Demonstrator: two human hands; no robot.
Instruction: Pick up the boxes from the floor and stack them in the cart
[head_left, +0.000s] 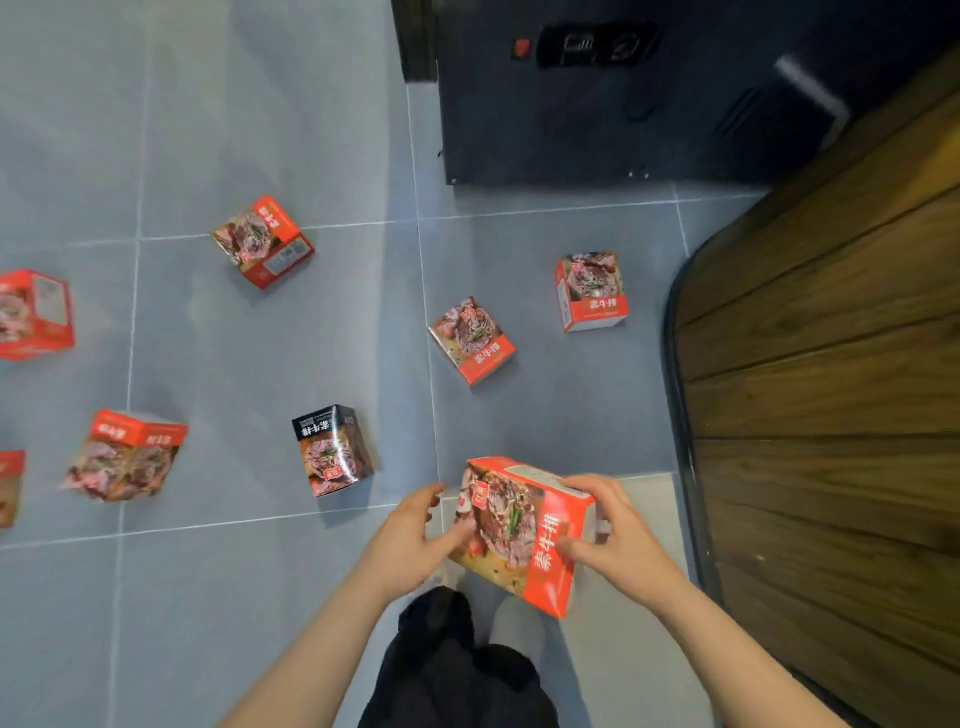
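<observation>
I hold a red food box (519, 530) with a meat picture in both hands, tilted, above the floor near my feet. My left hand (410, 535) grips its left side and my right hand (618, 540) grips its right end. Several more boxes lie scattered on the grey tiles: a black one (332, 451), red ones at centre (471, 340), at right (592, 292), at the back (262, 241), and at left (127, 456) and far left (34, 314). The cart's wooden deck (831, 389) with its black rim fills the right side.
A black cabinet-like unit (597, 98) stands on the floor at the back, right beside the cart. My dark trouser leg and grey shoe (514, 631) are below the held box. Another red box (10, 486) is cut off by the left edge.
</observation>
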